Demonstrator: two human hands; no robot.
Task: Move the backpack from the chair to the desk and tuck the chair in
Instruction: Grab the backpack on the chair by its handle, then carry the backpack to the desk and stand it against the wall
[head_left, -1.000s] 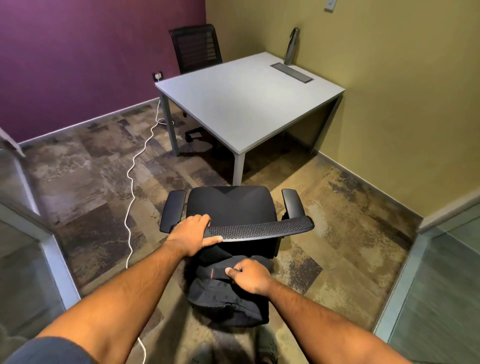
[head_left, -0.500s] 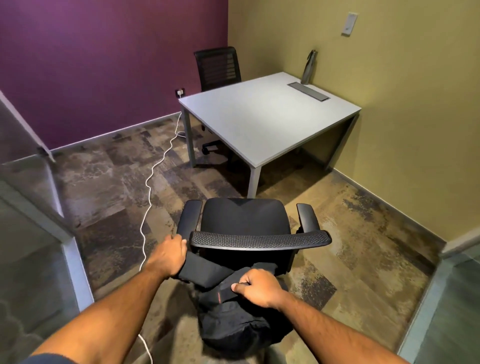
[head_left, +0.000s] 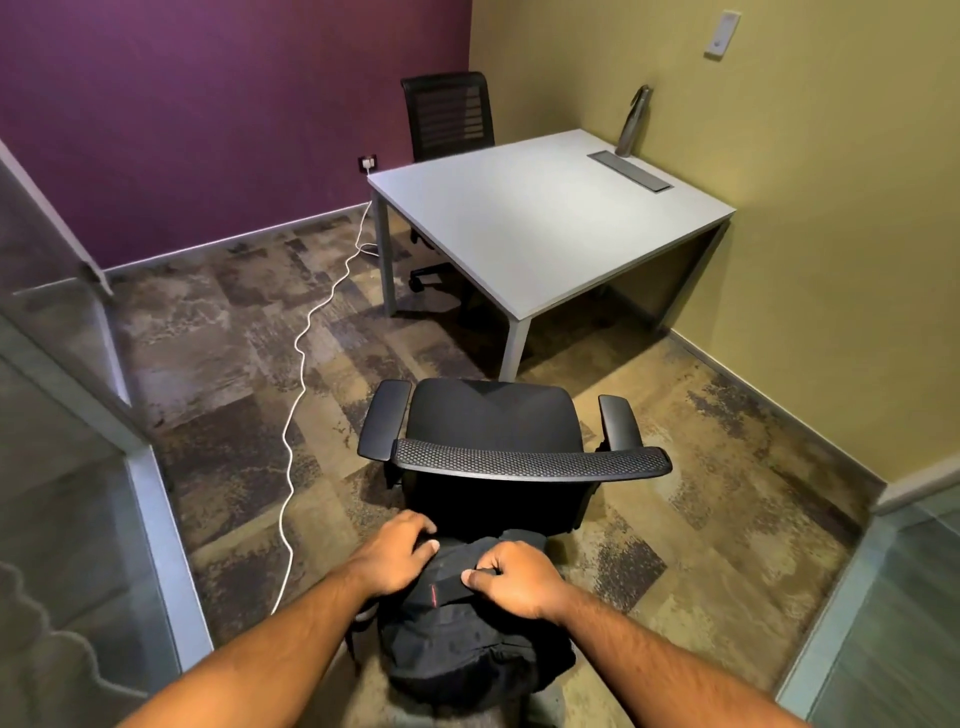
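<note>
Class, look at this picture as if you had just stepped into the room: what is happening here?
A person stands behind a black mesh-backed office chair and holds a black fabric backpack with both hands. The left hand and the right hand both grip its top, close to the body. The chair's seat is bare and the chair stands apart from the white rectangular desk, not tucked in. On the desk's far edge stands a grey metal bottle. A white cable trails across the carpet.

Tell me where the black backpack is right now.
In the head view, the black fabric backpack sits low and central, behind the black mesh office chair, gripped at its top by the left hand and right hand.
</note>
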